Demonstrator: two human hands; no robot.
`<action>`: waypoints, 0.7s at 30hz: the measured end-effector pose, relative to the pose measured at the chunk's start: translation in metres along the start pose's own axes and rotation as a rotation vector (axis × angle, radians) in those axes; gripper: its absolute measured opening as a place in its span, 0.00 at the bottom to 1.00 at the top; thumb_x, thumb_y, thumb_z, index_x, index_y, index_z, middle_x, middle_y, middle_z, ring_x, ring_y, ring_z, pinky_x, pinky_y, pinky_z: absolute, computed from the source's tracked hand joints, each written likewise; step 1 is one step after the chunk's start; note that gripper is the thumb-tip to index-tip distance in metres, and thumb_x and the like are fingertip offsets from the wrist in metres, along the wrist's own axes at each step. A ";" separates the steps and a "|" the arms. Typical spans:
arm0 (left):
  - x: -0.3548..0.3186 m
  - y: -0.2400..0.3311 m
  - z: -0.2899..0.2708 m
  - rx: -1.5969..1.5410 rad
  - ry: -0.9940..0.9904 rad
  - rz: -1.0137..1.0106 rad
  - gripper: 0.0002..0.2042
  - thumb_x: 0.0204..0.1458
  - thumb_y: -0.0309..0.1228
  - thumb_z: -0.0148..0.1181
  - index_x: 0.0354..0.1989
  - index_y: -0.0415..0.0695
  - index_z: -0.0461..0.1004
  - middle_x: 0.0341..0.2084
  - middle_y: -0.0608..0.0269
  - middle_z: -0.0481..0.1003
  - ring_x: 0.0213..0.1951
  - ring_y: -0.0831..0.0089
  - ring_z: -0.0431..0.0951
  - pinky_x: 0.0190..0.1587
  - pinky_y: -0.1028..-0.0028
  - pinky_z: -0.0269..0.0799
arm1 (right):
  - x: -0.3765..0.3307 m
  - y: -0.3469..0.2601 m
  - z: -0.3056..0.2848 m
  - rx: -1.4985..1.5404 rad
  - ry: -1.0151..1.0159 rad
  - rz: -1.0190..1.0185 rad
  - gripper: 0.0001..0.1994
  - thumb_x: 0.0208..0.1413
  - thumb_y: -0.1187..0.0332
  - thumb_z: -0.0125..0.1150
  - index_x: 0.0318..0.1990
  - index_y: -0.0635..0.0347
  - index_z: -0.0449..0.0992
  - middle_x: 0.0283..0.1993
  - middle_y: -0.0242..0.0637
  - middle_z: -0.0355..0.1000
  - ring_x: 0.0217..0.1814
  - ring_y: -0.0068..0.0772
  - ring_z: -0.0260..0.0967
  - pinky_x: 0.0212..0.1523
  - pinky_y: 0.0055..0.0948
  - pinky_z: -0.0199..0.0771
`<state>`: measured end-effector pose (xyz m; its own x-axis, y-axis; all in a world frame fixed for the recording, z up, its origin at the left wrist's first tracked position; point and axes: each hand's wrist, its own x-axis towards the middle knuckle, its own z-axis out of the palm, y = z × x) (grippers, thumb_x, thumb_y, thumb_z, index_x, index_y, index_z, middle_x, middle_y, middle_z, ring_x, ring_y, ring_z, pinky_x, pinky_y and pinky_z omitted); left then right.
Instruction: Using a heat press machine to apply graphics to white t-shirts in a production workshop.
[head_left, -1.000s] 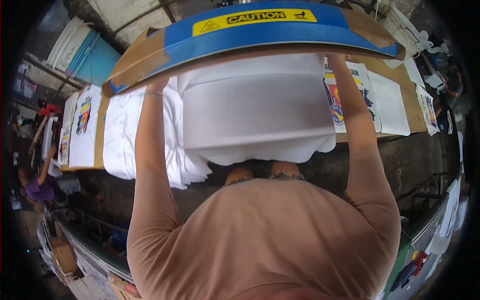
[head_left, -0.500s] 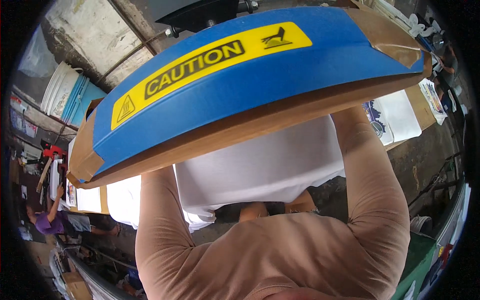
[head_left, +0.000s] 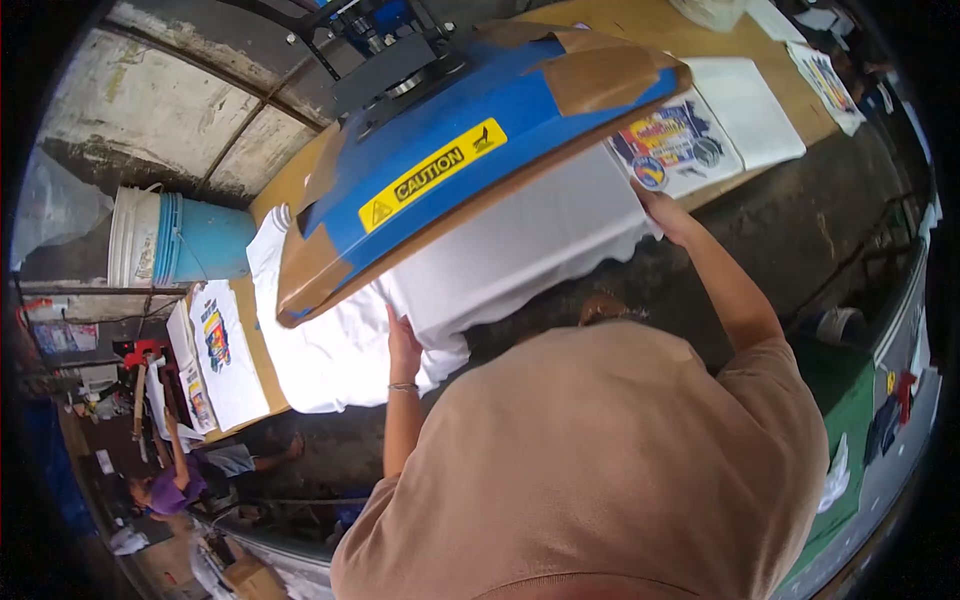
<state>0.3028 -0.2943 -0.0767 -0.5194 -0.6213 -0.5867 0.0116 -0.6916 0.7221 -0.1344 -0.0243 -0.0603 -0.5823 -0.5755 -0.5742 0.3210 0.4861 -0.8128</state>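
Left grip (head_left: 403,345): fingers extended by the near left of the white cloth (head_left: 540,235); whether pinching, I cannot tell.
Right grip (head_left: 665,215): at its right edge, closure unclear.
Heat press (head_left: 530,100): beyond both grips, over the cloth; I probably hold edges to avoid heat.
Printed sheet (head_left: 670,150): beyond my right grip, flat on the desk (head_left: 640,28), presumably against creasing.

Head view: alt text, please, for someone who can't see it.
Blue press plate with yellow warning label over a white cloth, the person's left hand and right hand at the cloth's sides. Printed white pieces lie farther left and right.
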 end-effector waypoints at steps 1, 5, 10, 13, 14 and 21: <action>-0.007 -0.002 0.006 0.012 0.216 0.109 0.25 0.56 0.50 0.45 0.40 0.35 0.70 0.34 0.59 0.74 0.39 0.73 0.72 0.43 0.74 0.67 | -0.012 0.005 0.000 -0.179 0.169 -0.030 0.32 0.57 0.45 0.45 0.54 0.70 0.64 0.51 0.43 0.67 0.54 0.33 0.62 0.51 0.27 0.60; -0.024 -0.006 0.009 0.220 0.328 0.308 0.17 0.56 0.44 0.50 0.26 0.40 0.68 0.21 0.68 0.67 0.26 0.77 0.67 0.30 0.76 0.64 | -0.024 0.020 -0.002 -0.247 0.453 -0.290 0.32 0.51 0.45 0.53 0.43 0.73 0.69 0.39 0.55 0.71 0.44 0.45 0.69 0.45 0.36 0.65; -0.026 -0.011 0.001 0.270 0.376 0.450 0.18 0.55 0.43 0.51 0.29 0.38 0.68 0.28 0.61 0.72 0.33 0.75 0.70 0.34 0.75 0.67 | -0.014 0.032 -0.003 -0.302 0.651 -0.454 0.23 0.52 0.48 0.53 0.31 0.65 0.71 0.24 0.50 0.69 0.28 0.40 0.69 0.32 0.34 0.66; -0.025 -0.010 -0.005 0.290 0.364 0.476 0.18 0.55 0.43 0.52 0.28 0.38 0.68 0.28 0.60 0.73 0.32 0.75 0.71 0.34 0.75 0.68 | -0.018 0.034 -0.003 -0.320 0.718 -0.457 0.22 0.52 0.47 0.53 0.33 0.61 0.71 0.25 0.49 0.70 0.29 0.41 0.69 0.34 0.35 0.66; -0.025 -0.009 -0.007 0.320 0.361 0.478 0.18 0.55 0.43 0.52 0.27 0.38 0.68 0.27 0.61 0.73 0.31 0.75 0.70 0.33 0.75 0.68 | -0.021 0.033 -0.002 -0.348 0.760 -0.462 0.22 0.52 0.46 0.53 0.34 0.59 0.71 0.26 0.48 0.70 0.30 0.43 0.69 0.34 0.35 0.66; -0.021 -0.013 -0.016 0.376 0.355 0.509 0.17 0.55 0.42 0.51 0.27 0.38 0.68 0.26 0.61 0.72 0.28 0.75 0.70 0.32 0.75 0.68 | -0.039 0.024 0.003 -0.401 0.714 -0.257 0.21 0.52 0.44 0.50 0.41 0.50 0.74 0.40 0.43 0.74 0.45 0.45 0.70 0.44 0.37 0.68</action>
<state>0.3274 -0.2785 -0.0794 -0.2186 -0.9587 -0.1821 -0.1500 -0.1514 0.9770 -0.1017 0.0082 -0.0579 -0.9747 -0.2127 -0.0681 -0.0950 0.6707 -0.7356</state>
